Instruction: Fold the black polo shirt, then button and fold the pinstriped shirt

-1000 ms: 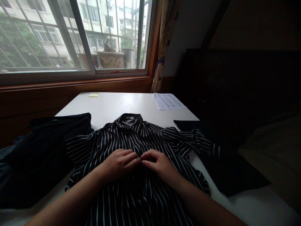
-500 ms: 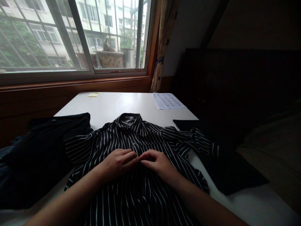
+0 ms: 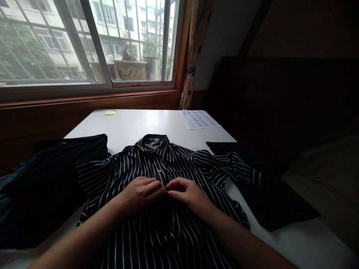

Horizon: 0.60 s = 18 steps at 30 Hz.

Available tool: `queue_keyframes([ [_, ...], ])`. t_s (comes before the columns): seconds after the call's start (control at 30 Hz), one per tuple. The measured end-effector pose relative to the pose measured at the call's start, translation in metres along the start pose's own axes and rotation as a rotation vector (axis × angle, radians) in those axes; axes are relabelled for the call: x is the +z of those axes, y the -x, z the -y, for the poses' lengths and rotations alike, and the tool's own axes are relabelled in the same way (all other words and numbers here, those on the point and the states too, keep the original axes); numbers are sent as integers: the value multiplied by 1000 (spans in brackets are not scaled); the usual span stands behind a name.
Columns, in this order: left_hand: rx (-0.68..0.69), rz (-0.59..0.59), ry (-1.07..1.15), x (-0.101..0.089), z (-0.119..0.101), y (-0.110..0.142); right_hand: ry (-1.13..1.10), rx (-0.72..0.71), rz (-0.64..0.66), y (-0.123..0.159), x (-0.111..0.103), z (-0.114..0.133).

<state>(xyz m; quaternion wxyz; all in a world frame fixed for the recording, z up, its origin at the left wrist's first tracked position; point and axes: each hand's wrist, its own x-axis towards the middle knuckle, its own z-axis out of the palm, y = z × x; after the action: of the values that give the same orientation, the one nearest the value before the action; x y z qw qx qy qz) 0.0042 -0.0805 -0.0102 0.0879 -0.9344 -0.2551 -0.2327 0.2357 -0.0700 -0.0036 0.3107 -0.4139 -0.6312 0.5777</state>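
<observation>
A black shirt with white stripes [image 3: 137, 164] lies face up on the white table [image 3: 146, 121], its collar at the far end and its sleeves out to the sides. Both hands meet at the middle of its front, on the button placket. My left hand [image 3: 147, 192] is closed, fingers curled on the placket edge. My right hand [image 3: 186, 192] pinches the cloth there between thumb and index finger. One small round button [image 3: 159, 171] shows just above the fingers. Whatever lies right between the fingertips is too small and dark to make out.
Dark folded clothes [image 3: 61, 175] are piled at the left. A flat black cloth [image 3: 275, 201] lies at the right under the shirt's sleeve. Printed sheets [image 3: 200, 119] and a yellow sticky note [image 3: 110, 112] rest at the far edge, below a barred window [image 3: 134, 45].
Both hands stay at the same spot on the placket, with only tiny finger movements. The button above the fingers, hard to see at first, now shows plainly. The view has shifted very slightly.
</observation>
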Motion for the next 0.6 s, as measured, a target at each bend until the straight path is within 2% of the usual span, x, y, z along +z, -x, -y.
queue_keyframes([
  [0.4,3,-72,-43,-1,0,-1,24,-23,8,1,-2,0],
  [0.6,2,-104,-60,-4,0,-4,161,-114,-27,4,0,5],
])
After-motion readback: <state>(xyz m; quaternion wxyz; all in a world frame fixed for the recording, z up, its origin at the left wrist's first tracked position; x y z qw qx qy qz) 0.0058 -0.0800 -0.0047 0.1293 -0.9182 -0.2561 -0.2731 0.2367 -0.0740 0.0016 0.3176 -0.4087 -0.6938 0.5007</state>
